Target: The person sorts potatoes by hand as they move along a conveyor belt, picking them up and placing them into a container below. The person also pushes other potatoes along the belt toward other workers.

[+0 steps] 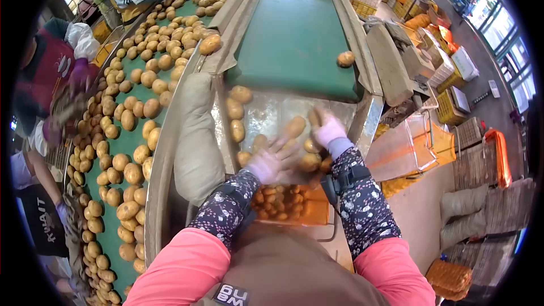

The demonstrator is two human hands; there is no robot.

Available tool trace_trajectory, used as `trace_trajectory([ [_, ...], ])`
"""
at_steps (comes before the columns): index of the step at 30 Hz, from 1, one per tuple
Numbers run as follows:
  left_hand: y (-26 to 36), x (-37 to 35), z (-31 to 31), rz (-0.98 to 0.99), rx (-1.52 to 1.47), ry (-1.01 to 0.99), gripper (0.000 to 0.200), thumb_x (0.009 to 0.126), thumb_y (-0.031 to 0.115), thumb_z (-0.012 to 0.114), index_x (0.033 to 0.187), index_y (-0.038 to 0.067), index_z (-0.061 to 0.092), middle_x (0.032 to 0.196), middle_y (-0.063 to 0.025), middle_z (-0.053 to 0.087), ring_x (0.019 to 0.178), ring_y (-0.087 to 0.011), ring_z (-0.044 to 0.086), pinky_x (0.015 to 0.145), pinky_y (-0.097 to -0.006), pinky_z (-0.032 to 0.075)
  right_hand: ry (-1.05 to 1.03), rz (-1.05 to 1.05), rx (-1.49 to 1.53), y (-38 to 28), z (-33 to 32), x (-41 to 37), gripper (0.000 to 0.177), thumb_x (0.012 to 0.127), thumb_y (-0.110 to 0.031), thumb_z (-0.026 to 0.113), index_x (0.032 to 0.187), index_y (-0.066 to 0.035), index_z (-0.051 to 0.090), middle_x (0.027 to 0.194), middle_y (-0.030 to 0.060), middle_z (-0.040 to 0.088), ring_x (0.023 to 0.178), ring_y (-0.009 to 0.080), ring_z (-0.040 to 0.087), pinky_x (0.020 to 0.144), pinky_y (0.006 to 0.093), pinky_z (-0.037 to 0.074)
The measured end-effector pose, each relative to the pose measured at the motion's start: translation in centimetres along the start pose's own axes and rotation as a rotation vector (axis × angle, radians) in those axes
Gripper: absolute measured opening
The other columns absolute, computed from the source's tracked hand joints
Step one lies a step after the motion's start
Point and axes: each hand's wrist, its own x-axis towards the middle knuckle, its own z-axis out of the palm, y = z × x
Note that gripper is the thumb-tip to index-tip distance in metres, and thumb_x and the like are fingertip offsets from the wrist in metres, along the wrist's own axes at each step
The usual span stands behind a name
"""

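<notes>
My left hand (276,160), in a pale glove, is over the metal chute (272,107) with its fingers spread, blurred by motion. A potato (295,127) is just beyond its fingertips. My right hand (328,128) is at the chute's right side, its fingers bent downward and too smeared to show whether they grip anything. Potatoes (310,162) lie below it, and a short row of potatoes (235,109) lines the chute's left wall. Under the chute's lower edge, an orange-sided container (314,207) holds many potatoes, partly hidden by my arms.
A green belt (292,34) leads into the chute, with one potato (345,59) near its right edge. At left, another belt (129,136) carries many potatoes, and people stand beyond it. A padded grey roll (198,141) lies along the divider. Crates (450,107) stand at right.
</notes>
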Motion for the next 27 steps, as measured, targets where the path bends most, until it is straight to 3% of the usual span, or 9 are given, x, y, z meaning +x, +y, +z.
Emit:
trace_trajectory([
  [7,0.6,0.1,-1.1,-0.103,-0.08,-0.012,0.054,0.088,0.044,0.06,0.135,0.018,0.057,0.151,-0.0056,0.042,0.143,-0.0311,0.031,0.119,-0.0511,0.024,-0.071,-0.222,0.035,-5.9,3.4,2.1,0.042,0.082,-0.017,0.063,0.123,-0.007,0.064,0.118,0.0202,0.066,0.113,0.0361,0.062,0.099,0.0454,0.049],
  [10,0.7,-0.3,0.8,-0.197,-0.132,-0.119,0.056,0.086,0.047,0.061,0.134,0.018,0.058,0.148,-0.0052,0.047,0.14,-0.0299,0.036,0.119,-0.0509,0.023,0.393,-0.832,-0.027,-11.1,6.0,3.1,0.035,0.075,-0.009,0.063,0.11,-0.005,0.067,0.114,0.0166,0.065,0.109,0.0336,0.062,0.091,0.0475,0.052],
  [12,0.9,1.3,-3.0,-0.249,-0.233,-0.392,0.064,0.088,0.055,0.054,0.137,0.016,0.054,0.136,-0.0123,0.057,0.132,-0.0316,0.047,0.114,-0.0472,0.033,0.181,-0.862,-0.07,-14.5,6.1,2.5,0.033,0.071,-0.008,0.063,0.104,-0.006,0.068,0.11,0.0133,0.063,0.109,0.0335,0.058,0.089,0.0458,0.051],
  [13,0.4,0.5,-0.5,-0.255,-0.292,-0.288,0.059,0.09,0.051,0.051,0.136,0.014,0.054,0.137,-0.012,0.057,0.13,-0.0314,0.049,0.114,-0.0448,0.034,0.246,-0.984,-0.037,-14.5,8.7,4.1,0.03,0.07,-0.01,0.065,0.1,-0.008,0.067,0.103,0.0111,0.062,0.108,0.032,0.057,0.092,0.048,0.048],
  [19,-0.5,-0.8,3.3,-0.353,-0.67,-0.144,0.045,0.097,0.036,0.046,0.134,0.012,0.057,0.136,-0.011,0.058,0.127,-0.0275,0.053,0.11,-0.0379,0.038,0.15,-0.784,-0.51,-16.6,10.9,4.5,0.04,0.075,-0.026,0.07,0.113,-0.015,0.067,0.12,0.0102,0.062,0.123,0.0276,0.053,0.101,0.0513,0.041],
  [21,-0.8,-0.8,3.0,-0.392,-0.44,-0.421,0.065,0.094,0.056,0.047,0.144,0.015,0.049,0.149,-0.0094,0.048,0.136,-0.0323,0.045,0.116,-0.0403,0.031,-0.11,-0.636,-0.535,-17.5,8.7,4.3,0.051,0.075,-0.031,0.071,0.123,-0.015,0.064,0.132,0.0121,0.059,0.124,0.0289,0.054,0.1,0.0512,0.043],
  [22,-0.7,-0.6,3.7,-0.477,-0.372,-0.512,0.063,0.093,0.055,0.048,0.142,0.015,0.051,0.148,-0.0097,0.049,0.135,-0.033,0.045,0.116,-0.0417,0.031,-0.178,-0.555,-0.347,-16.2,9.9,5.1,0.044,0.077,-0.029,0.07,0.119,-0.017,0.066,0.12,0.0123,0.066,0.12,0.0298,0.058,0.099,0.0491,0.045],
  [25,0.2,0.9,8.3,-0.726,-0.16,-0.764,0.057,0.093,0.053,0.052,0.134,0.015,0.058,0.145,-0.0108,0.05,0.132,-0.0353,0.047,0.115,-0.0459,0.032,-0.163,-0.533,-0.522,-12.8,11.0,5.2,0.038,0.08,-0.023,0.066,0.118,-0.018,0.067,0.111,0.0119,0.07,0.111,0.0319,0.063,0.094,0.0461,0.05],
  [27,0.2,1.1,7.7,-0.549,-0.056,-0.649,0.055,0.092,0.052,0.053,0.132,0.016,0.06,0.145,-0.0105,0.049,0.131,-0.0351,0.047,0.115,-0.0489,0.031,-0.146,-0.54,-0.63,-10.2,9.6,4.6,0.037,0.084,-0.017,0.061,0.119,-0.02,0.067,0.112,0.0112,0.069,0.105,0.0326,0.066,0.088,0.0448,0.053],
])
